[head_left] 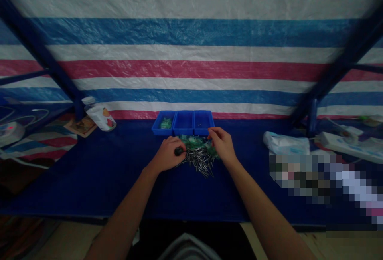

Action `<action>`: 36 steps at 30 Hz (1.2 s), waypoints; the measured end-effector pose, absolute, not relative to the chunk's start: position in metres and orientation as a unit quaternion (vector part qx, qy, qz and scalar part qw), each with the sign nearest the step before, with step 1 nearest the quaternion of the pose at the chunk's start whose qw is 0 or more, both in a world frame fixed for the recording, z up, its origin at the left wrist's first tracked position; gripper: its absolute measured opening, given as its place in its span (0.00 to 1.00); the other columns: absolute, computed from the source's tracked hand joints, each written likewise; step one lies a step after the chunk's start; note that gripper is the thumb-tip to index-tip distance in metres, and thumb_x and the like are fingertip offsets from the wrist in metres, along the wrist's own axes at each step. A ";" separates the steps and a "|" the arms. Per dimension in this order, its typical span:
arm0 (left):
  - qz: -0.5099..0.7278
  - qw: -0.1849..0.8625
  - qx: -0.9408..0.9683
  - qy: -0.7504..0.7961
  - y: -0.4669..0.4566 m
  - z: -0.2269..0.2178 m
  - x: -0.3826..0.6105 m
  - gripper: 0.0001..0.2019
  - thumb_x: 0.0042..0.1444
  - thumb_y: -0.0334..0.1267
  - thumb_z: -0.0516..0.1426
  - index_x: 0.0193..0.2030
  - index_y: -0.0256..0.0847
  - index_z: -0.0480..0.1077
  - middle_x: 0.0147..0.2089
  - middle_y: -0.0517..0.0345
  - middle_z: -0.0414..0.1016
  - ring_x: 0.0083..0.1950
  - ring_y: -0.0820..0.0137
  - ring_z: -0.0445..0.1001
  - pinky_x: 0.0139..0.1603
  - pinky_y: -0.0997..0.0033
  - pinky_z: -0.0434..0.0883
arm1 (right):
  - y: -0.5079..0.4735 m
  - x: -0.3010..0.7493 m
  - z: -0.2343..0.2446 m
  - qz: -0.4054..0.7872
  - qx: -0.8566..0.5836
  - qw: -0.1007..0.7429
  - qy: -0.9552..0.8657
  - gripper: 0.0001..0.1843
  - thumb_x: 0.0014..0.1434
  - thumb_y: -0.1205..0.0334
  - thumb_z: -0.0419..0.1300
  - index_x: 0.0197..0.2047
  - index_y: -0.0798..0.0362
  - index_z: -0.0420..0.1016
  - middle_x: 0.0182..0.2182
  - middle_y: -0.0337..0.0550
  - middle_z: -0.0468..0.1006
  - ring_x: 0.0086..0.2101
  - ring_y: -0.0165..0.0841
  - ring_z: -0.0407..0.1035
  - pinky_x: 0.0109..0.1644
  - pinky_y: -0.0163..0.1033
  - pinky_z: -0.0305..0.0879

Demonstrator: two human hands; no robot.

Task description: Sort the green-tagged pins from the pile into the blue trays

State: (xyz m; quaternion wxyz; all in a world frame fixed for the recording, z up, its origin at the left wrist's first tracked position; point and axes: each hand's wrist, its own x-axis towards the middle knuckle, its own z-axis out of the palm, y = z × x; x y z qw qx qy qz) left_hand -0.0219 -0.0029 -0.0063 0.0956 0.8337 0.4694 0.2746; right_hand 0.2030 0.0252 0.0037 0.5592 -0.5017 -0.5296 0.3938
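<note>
On the blue table lies a heap of thin silvery metal pins (202,164), perhaps screws or nails. Green translucent pieces (193,142) lie along its far side. My left hand (168,154) is at the left of the heap, its fingers curled round a small dark rounded object (178,151). At the heap's right, my right hand (223,142) is closed in a pinch just in front of a blue three-compartment tray (183,133); whatever its fingertips hold is too small to make out. Green pieces (166,123) sit in the tray's left compartment, and a tiny item (200,124) in the right one.
A white-labelled bottle (101,116) stands at the back left beside a brown card-like item (81,126). Over on the right are a white plastic packet (286,143) and a power strip (350,144). Behind the table hangs a striped sheet (191,68) between blue posts.
</note>
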 end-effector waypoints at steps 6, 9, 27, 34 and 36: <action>0.241 0.093 0.840 0.478 -0.006 -0.008 -0.021 0.02 0.53 0.36 0.63 0.34 0.44 0.76 0.43 0.55 0.73 0.46 0.61 0.68 0.50 0.56 0.65 | 0.008 0.211 0.014 0.262 -0.522 0.503 -0.637 0.19 0.60 0.47 0.55 0.42 0.52 0.78 0.28 0.42 0.79 0.28 0.34 0.71 0.34 0.40 0.64; 0.236 0.087 0.842 0.478 -0.005 -0.010 -0.021 0.02 0.54 0.37 0.63 0.33 0.44 0.77 0.44 0.55 0.73 0.47 0.61 0.68 0.50 0.57 0.65 | -0.029 0.236 0.017 0.123 -0.541 0.455 -0.697 0.17 0.62 0.50 0.55 0.45 0.51 0.77 0.34 0.46 0.81 0.37 0.40 0.73 0.45 0.45 0.66; 0.246 0.075 0.844 0.470 -0.006 -0.004 -0.022 0.04 0.54 0.31 0.59 0.31 0.42 0.76 0.43 0.54 0.73 0.45 0.62 0.69 0.48 0.57 0.66 | -0.144 0.356 -0.049 -0.133 -0.776 0.363 -0.498 0.37 0.58 0.35 0.52 0.64 0.47 0.60 0.62 0.56 0.67 0.60 0.60 0.58 0.58 0.74 0.53; 0.251 0.079 0.846 0.465 -0.005 -0.006 -0.022 0.04 0.54 0.31 0.59 0.31 0.42 0.76 0.41 0.55 0.73 0.45 0.62 0.69 0.47 0.58 0.65 | -0.143 0.356 -0.049 -0.170 -0.755 0.412 -0.481 0.35 0.58 0.36 0.54 0.61 0.51 0.65 0.58 0.59 0.70 0.58 0.60 0.61 0.58 0.73 0.54; 0.256 0.081 0.843 0.466 -0.005 -0.007 -0.021 0.04 0.54 0.31 0.59 0.31 0.42 0.76 0.41 0.55 0.73 0.45 0.62 0.69 0.48 0.58 0.65 | -0.143 0.356 -0.049 -0.185 -0.743 0.435 -0.474 0.34 0.58 0.38 0.56 0.60 0.52 0.66 0.56 0.60 0.71 0.57 0.61 0.63 0.58 0.72 0.55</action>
